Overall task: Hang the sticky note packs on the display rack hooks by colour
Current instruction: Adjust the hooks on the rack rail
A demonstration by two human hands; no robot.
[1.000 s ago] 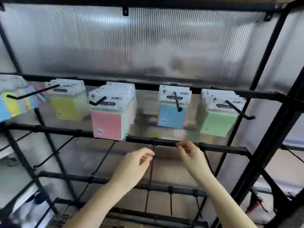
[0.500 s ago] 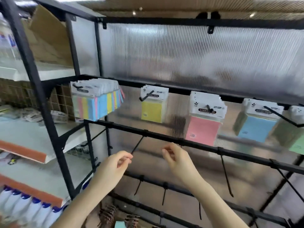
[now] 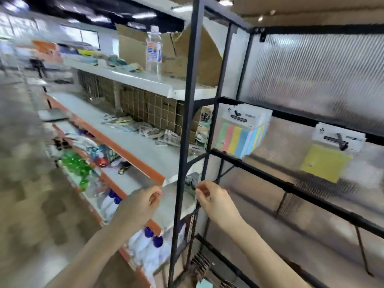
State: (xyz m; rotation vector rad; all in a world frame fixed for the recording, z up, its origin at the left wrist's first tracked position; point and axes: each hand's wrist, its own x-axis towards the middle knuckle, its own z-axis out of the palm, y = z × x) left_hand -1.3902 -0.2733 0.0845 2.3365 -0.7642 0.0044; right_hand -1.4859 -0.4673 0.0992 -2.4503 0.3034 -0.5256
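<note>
Well, the packs I can see are hanging at the right of the frame: a thick bunch of multicoloured striped sticky note packs with white card headers (image 3: 244, 132) at centre right, and further right a smaller bunch of plain yellow sticky note packs with the same white headers (image 3: 330, 156), each threaded on a black metal hook off the black steel display rack (image 3: 188, 113). I judge these light and fairly stiff: a paper block under a thin film, with a card header that would bend or tear at its punched hole if I tugged it. The film looks slippery, so I would pinch a pack by the header just beside the hole, or by the block's edges, and slide it straight along the hook rather than twist it. My left hand (image 3: 139, 206) hangs at lower centre, left of the rack's front post, fingers loosely curled with nothing in them. My right hand (image 3: 216, 201) is just right of that post, below the lower crossbar, thumb and forefinger drawn close together; the blur keeps me from telling whether anything small is pinched there, though I see no pack in it. Both hands are well apart from the hanging packs, and no loose pack shows within reach, save a pale green scrap at the bottom edge I cannot identify.
</note>
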